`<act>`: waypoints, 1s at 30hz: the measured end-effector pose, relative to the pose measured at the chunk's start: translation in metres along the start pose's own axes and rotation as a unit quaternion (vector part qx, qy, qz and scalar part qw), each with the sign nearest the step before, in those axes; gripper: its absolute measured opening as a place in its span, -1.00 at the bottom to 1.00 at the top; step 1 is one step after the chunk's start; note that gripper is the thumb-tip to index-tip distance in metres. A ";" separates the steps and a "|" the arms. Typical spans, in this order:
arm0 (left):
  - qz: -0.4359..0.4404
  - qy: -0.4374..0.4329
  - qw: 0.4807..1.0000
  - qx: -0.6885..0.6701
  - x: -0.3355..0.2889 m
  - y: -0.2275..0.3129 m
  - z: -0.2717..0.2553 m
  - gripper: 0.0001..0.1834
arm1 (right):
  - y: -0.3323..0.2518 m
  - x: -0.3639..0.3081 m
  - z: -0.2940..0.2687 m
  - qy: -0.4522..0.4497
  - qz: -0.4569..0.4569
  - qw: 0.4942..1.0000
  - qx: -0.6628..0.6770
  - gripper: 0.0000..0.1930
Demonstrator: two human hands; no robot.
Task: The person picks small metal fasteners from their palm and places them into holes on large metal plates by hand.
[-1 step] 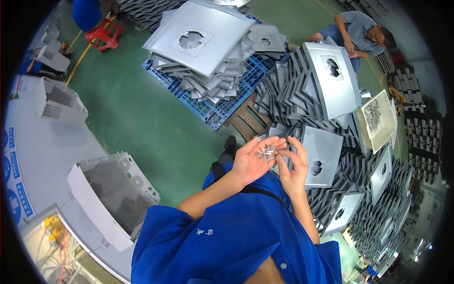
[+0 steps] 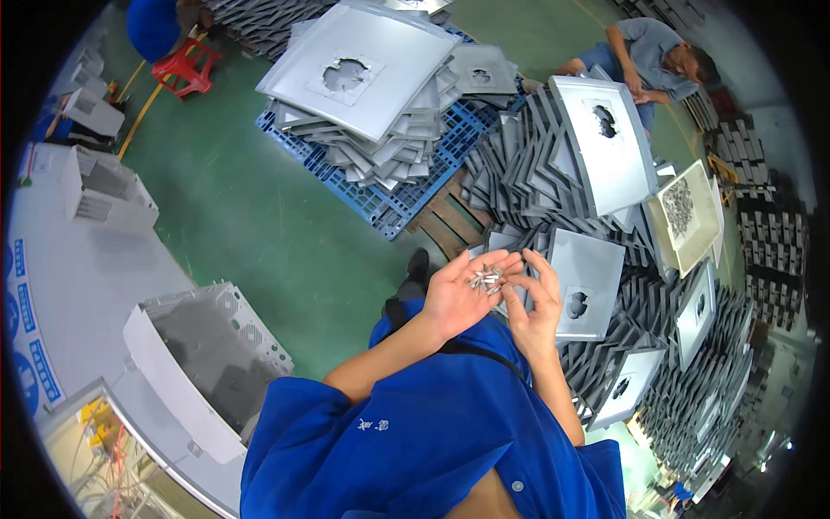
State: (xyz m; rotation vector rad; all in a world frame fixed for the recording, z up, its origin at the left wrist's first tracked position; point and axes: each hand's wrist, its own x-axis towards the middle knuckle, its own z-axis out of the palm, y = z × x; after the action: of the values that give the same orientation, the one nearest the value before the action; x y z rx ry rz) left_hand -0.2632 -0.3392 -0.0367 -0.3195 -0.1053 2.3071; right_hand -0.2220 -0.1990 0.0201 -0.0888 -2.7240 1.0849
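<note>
My left hand (image 2: 458, 298) is palm up and cupped, with a small heap of short silvery metal pins (image 2: 487, 278) lying on its palm and fingers. Close beside the heap, my right hand (image 2: 538, 311) has its thumb and fingers curled but apart. Its fingertips reach the edge of the left hand's fingers, and no pin shows between them. Both hands are held in front of my blue shirt.
Stacked grey metal panels (image 2: 575, 285) with cut-out holes stand to the right. A cream bin (image 2: 699, 233) of small parts rests among them. More panels sit on a blue pallet (image 2: 380, 212) ahead. A perforated metal casing (image 2: 207, 355) lies on the left worktable. A person (image 2: 657, 56) sits far right.
The view has shifted very slightly, so the surroundings sit a little further left. My hands and the pins keep the same pose.
</note>
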 end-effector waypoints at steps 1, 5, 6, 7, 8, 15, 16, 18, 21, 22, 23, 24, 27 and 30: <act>-0.001 0.002 1.000 0.006 0.000 -0.001 0.001 -0.34 | -0.002 -0.001 0.001 -0.003 -0.004 1.000 -0.002 -0.82; -0.019 -0.005 0.999 0.036 -0.005 -0.002 -0.005 -0.32 | -0.005 -0.008 0.008 -0.012 -0.003 1.000 -0.019 -0.82; -0.026 -0.006 0.999 0.047 -0.007 -0.002 -0.003 -0.32 | -0.004 -0.010 0.008 -0.013 0.001 1.000 -0.016 -0.81; -0.033 -0.007 0.998 0.059 -0.008 -0.003 -0.002 -0.32 | -0.004 -0.012 0.008 -0.010 -0.002 1.000 -0.029 -0.79; -0.035 -0.008 0.997 0.062 -0.008 -0.006 -0.001 -0.32 | -0.004 -0.014 0.006 -0.006 -0.002 1.000 -0.028 -0.79; -0.090 0.028 0.990 0.109 -0.007 -0.045 0.003 -0.34 | 0.010 -0.045 -0.026 -0.008 0.028 0.998 -0.058 -0.77; -0.107 0.038 0.986 0.126 -0.006 -0.050 0.003 -0.35 | 0.016 -0.052 -0.031 -0.005 0.036 0.997 -0.065 -0.77; -0.141 0.050 0.981 0.126 -0.009 -0.057 -0.002 -0.37 | 0.018 -0.067 -0.031 0.030 0.057 0.996 -0.063 -0.81; -0.194 0.075 0.971 0.116 -0.016 -0.074 -0.027 -0.42 | 0.024 -0.100 -0.029 0.086 0.074 0.993 -0.036 -0.89; -0.205 0.089 0.968 0.114 -0.014 -0.081 -0.024 -0.45 | 0.024 -0.109 -0.030 0.109 0.085 0.990 -0.025 -0.90; -0.208 0.136 0.953 0.175 -0.013 -0.090 -0.019 -0.54 | 0.026 -0.120 -0.032 0.128 0.099 0.987 -0.020 -0.91; -0.225 0.133 0.948 0.182 -0.012 -0.093 -0.027 -0.54 | 0.028 -0.130 -0.033 0.144 0.110 0.983 -0.014 -0.92; -0.319 0.182 0.861 0.352 -0.011 -0.101 -0.027 -0.68 | 0.032 -0.154 -0.043 0.178 0.165 0.969 -0.042 -0.91; -0.372 0.156 0.791 0.460 -0.003 -0.109 -0.018 -0.71 | 0.040 -0.169 -0.044 0.173 0.209 0.963 -0.010 -0.93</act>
State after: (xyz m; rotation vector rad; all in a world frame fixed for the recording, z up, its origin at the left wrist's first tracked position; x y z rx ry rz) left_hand -0.1794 -0.2667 -0.0345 -0.0983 0.8870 1.2670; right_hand -0.0483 -0.1625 -0.0044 -0.8079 -2.4500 1.0206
